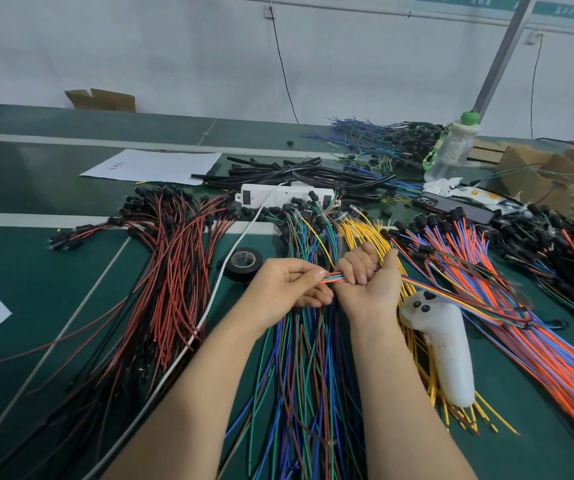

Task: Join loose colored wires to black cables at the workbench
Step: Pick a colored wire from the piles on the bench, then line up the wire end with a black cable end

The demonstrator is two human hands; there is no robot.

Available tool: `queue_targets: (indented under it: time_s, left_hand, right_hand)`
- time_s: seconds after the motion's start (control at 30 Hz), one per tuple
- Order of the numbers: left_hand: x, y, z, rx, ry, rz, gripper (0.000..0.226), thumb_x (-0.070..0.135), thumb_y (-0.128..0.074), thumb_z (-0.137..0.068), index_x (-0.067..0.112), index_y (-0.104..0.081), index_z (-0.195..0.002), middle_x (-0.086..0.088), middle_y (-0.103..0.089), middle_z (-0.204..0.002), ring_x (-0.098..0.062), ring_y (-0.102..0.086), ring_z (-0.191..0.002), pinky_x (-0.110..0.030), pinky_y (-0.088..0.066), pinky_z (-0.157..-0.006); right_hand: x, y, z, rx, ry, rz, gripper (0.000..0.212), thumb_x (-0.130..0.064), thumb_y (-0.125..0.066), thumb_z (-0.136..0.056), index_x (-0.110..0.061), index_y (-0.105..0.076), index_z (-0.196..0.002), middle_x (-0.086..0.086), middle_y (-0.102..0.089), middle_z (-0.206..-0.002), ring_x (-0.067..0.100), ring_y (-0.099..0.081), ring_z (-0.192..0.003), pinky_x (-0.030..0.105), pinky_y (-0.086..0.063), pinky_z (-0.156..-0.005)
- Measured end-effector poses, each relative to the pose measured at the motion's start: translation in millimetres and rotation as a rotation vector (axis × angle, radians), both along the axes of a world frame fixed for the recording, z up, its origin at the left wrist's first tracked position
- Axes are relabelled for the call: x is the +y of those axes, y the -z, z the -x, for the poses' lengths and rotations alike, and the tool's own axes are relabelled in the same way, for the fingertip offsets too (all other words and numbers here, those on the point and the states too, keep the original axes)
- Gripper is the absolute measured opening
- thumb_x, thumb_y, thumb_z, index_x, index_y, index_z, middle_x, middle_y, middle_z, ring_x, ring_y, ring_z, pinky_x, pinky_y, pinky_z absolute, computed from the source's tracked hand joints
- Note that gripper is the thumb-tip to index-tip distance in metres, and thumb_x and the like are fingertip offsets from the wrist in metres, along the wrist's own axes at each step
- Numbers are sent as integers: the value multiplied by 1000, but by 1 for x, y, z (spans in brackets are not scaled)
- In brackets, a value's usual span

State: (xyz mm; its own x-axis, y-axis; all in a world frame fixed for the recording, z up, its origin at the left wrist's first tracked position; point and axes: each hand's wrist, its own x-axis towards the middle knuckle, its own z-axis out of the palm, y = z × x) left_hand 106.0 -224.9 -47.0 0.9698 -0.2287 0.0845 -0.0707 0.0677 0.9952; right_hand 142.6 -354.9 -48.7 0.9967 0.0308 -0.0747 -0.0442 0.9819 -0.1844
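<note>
- the left hand pinches one end of a thin bundle of coloured wires between thumb and fingertips, above the middle of the green workbench;
- the right hand, palm up, has its fingers curled round the same bundle just right of the left hand; the two hands are nearly touching;
- the bundle's orange, blue, green and yellow strands run out of the right hand to the right and lie over a heap of orange and blue wires;
- under both hands lies a heap of blue, green and brown wires, stretched from far to near; yellow wires lie just right of it;
- on the left is a heap of red and black wires, with black caps at their far ends;
- black cables lie farther back, behind a white power strip;
- a roll of black tape lies flat just left of the left hand; a white cord passes beside it;
- a white controller rests on the yellow wires, right of the right forearm;
- at the far side are a sheet of paper on the left, a clear bottle with a green cap on the right, and a cardboard box by the wall
</note>
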Motion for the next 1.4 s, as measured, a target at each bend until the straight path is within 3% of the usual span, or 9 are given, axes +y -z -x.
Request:
queue_targets:
  time_s: [0.13,0.3,0.6,0.7,0.83,0.9,1.03,1.23,1.4]
  left_hand:
    - [-2,3,-3,-35,-33,-66,8,8,-62,-90,16,-65,-89,1,-70,-72,-6,-66,-62,-16,-53,-60]
    - [-2,5,-4,-140,-23,-200,20,3,-65,-86,22,-62,-91,-1,-65,-82,-6,-65,-65,-18,-53,-67]
    - [2,3,-3,-132,16,-94,21,0,-55,-92,17,-66,-93,1,-71,-74,-4,-68,-67,-13,-51,-64]
    - [6,3,-2,-68,47,-36,20,2,-54,-93,17,-67,-95,2,-74,-75,-6,-69,-72,-13,-52,-65]
    - [14,2,-4,92,79,18,18,18,-50,-97,17,-67,-103,-4,-74,-97,-11,-70,-90,-19,-54,-73]
    - [12,1,-6,113,-27,77,25,27,-44,-99,16,-65,-106,-5,-71,-108,-12,-68,-98,-22,-54,-80]
    - [-9,-4,-8,167,-209,385,37,38,-34,-100,14,-59,-110,-5,-63,-121,-15,-60,-112,-27,-46,-90]
    - [-28,-8,-5,238,-263,558,47,38,-26,-102,6,-53,-122,-14,-54,-133,-20,-47,-126,-35,-34,-110]
    - [-30,-9,-6,237,-295,616,39,29,-35,-100,0,-55,-118,-19,-57,-127,-21,-53,-118,-29,-38,-102]
  right_hand:
    - [1,-1,-1,30,55,34,61,-50,-28,-101,-10,-48,-59,-6,-25,-37,6,-20,-27,18,-13,-33]
    - [-1,1,-2,70,86,-9,58,-50,-28,-101,-11,-44,-62,-6,-25,-37,7,-20,-28,18,-13,-32]
    - [-2,3,-3,48,38,-42,59,-52,-27,-101,-10,-46,-63,-6,-25,-38,7,-21,-28,18,-13,-34]
    - [-1,2,-2,37,24,-52,59,-51,-28,-101,-10,-47,-63,-6,-26,-38,7,-21,-28,18,-15,-33]
    - [-1,2,-1,34,33,-43,59,-51,-29,-101,-10,-48,-62,-6,-26,-38,6,-22,-28,18,-16,-32]
    - [0,1,-1,21,39,-21,62,-51,-29,-100,-11,-50,-58,-6,-26,-38,6,-22,-28,18,-16,-32]
    - [8,0,0,-8,54,63,61,-52,-27,-101,-11,-48,-61,-6,-25,-37,6,-21,-28,18,-17,-29]
    - [20,1,1,-31,0,119,54,-45,-34,-101,-11,-48,-61,-6,-25,-36,6,-22,-26,16,-18,-29]
    - [34,2,4,-51,-76,114,60,-41,-34,-101,-10,-51,-53,-6,-25,-34,5,-22,-24,14,-16,-29]
